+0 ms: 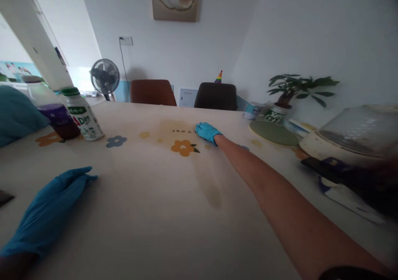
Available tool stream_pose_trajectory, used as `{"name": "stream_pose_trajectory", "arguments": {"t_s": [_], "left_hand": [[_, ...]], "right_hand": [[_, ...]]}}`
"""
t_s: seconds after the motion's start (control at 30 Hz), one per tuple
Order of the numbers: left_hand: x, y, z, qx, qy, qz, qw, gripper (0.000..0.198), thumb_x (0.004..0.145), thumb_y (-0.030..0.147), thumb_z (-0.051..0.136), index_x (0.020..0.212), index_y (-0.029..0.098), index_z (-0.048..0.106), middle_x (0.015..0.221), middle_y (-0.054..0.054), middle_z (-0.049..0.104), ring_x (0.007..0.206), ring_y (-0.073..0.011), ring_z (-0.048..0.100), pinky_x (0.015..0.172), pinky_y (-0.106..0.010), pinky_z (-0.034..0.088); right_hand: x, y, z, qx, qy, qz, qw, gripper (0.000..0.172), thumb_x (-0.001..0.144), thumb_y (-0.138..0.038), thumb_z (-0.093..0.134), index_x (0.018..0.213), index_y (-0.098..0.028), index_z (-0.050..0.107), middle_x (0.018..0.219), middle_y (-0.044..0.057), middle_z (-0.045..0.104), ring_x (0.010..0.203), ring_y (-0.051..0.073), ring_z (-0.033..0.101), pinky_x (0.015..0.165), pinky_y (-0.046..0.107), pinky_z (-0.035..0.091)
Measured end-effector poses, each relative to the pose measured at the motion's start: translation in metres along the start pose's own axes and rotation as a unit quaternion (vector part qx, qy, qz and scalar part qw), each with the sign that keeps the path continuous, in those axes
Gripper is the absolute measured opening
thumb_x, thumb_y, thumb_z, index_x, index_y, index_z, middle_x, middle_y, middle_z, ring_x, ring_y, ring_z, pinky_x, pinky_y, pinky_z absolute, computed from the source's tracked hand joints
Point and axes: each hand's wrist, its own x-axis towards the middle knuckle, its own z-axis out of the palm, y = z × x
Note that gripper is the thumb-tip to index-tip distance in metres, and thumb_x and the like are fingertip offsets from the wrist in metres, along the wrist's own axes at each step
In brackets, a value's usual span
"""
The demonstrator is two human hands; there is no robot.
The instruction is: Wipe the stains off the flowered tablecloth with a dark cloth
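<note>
My left hand (56, 205), in a blue glove, rests at the left side of the table. Its fingers stretch forward, close together, and hold nothing. Farther away, my right hand (207, 131) reaches across in the same kind of glove. It lies palm down on the pale tablecloth (149, 230), fingers laid out on the surface; nothing shows beneath it. Beside those fingers is printed lettering, with an orange printed flower (183, 148) just nearer to me. A yellowish patch (168, 130) spreads left of my right hand, and a long faint brownish streak (209, 188) runs toward me.
At left stand a white bottle with green cap (85, 118) and a purple-labelled bottle (60, 120). On the right are a green round mat (273, 132), a potted plant (280, 110), a clear-domed container (351, 130) and dark blurred items (345, 180). Two chairs (154, 92) stand beyond.
</note>
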Motion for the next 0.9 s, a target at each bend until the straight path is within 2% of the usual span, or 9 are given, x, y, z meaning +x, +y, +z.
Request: {"name": "stream_pose_trajectory", "arguments": {"t_s": [0.1,0.2,0.27,0.37,0.5,0.6,0.7,0.9], "left_hand": [[0.002,0.007,-0.001,-0.011,-0.002,-0.004,1.0,0.057,0.1,0.062,0.051,0.14,0.028,0.072,0.147,-0.005,0.075,0.141,-0.0373,0.066,0.134,-0.061,0.042],[0.002,0.018,-0.004,-0.017,-0.011,-0.005,1.0,0.058,0.097,0.056,0.051,0.138,0.022,0.074,0.144,-0.008,0.076,0.14,-0.0377,0.066,0.133,-0.061,0.043],[-0.001,0.03,-0.006,-0.016,-0.016,-0.007,1.0,0.06,0.094,0.053,0.049,0.136,0.018,0.075,0.141,-0.01,0.077,0.139,-0.037,0.067,0.132,-0.059,0.043],[-0.006,0.045,-0.009,-0.016,-0.017,-0.004,1.0,0.064,0.092,0.051,0.046,0.136,0.014,0.074,0.139,-0.014,0.077,0.137,-0.0375,0.067,0.13,-0.06,0.045],[-0.009,0.051,-0.009,-0.033,-0.018,0.01,0.999,0.063,0.092,0.048,0.047,0.136,0.012,0.073,0.139,-0.015,0.077,0.137,-0.0371,0.067,0.13,-0.059,0.044],[-0.009,0.048,-0.008,-0.04,-0.024,0.008,0.999,0.059,0.092,0.046,0.049,0.135,0.014,0.074,0.142,-0.013,0.076,0.138,-0.0357,0.067,0.13,-0.056,0.045],[-0.009,0.049,-0.009,-0.044,-0.025,0.012,0.999,0.058,0.092,0.047,0.05,0.132,0.014,0.075,0.145,-0.014,0.075,0.139,-0.0358,0.066,0.13,-0.055,0.045],[-0.015,0.07,-0.014,-0.055,-0.013,-0.011,0.998,0.064,0.09,0.041,0.048,0.142,0.01,0.07,0.135,-0.016,0.078,0.134,-0.0347,0.069,0.128,-0.054,0.047]], "right_hand": [[-0.03,-0.002,0.0,0.008,-0.016,-0.016,1.0,0.069,0.115,-0.054,0.036,0.165,-0.015,0.061,0.173,0.017,0.054,0.164,0.032,0.046,0.141,0.052,0.028],[-0.076,-0.005,0.001,0.016,-0.025,-0.045,0.999,0.07,0.114,-0.062,0.037,0.166,-0.021,0.062,0.175,0.011,0.053,0.166,0.031,0.043,0.142,0.051,0.027],[-0.114,-0.009,0.003,0.02,-0.031,-0.089,0.995,0.069,0.115,-0.061,0.036,0.165,-0.022,0.063,0.176,0.009,0.052,0.169,0.031,0.039,0.142,0.054,0.026],[-0.167,-0.018,0.008,0.03,-0.026,-0.14,0.989,0.068,0.116,-0.056,0.033,0.166,-0.018,0.061,0.178,0.011,0.048,0.171,0.033,0.032,0.142,0.059,0.024],[-0.21,-0.04,0.011,0.044,-0.015,-0.143,0.989,0.068,0.116,-0.054,0.034,0.166,-0.017,0.06,0.178,0.015,0.047,0.171,0.035,0.033,0.141,0.062,0.026],[-0.214,-0.065,0.008,0.044,-0.02,-0.12,0.992,0.067,0.116,-0.054,0.037,0.166,-0.016,0.061,0.178,0.016,0.047,0.17,0.038,0.034,0.141,0.063,0.025],[-0.205,-0.1,0.004,0.047,-0.031,-0.119,0.991,0.067,0.116,-0.054,0.039,0.166,-0.015,0.059,0.178,0.017,0.046,0.171,0.038,0.033,0.142,0.06,0.023],[-0.17,-0.202,0.006,0.114,-0.064,-0.165,0.978,0.074,0.112,-0.064,0.045,0.165,-0.014,0.059,0.181,0.017,0.041,0.171,0.04,0.03,0.141,0.061,0.021]]}}
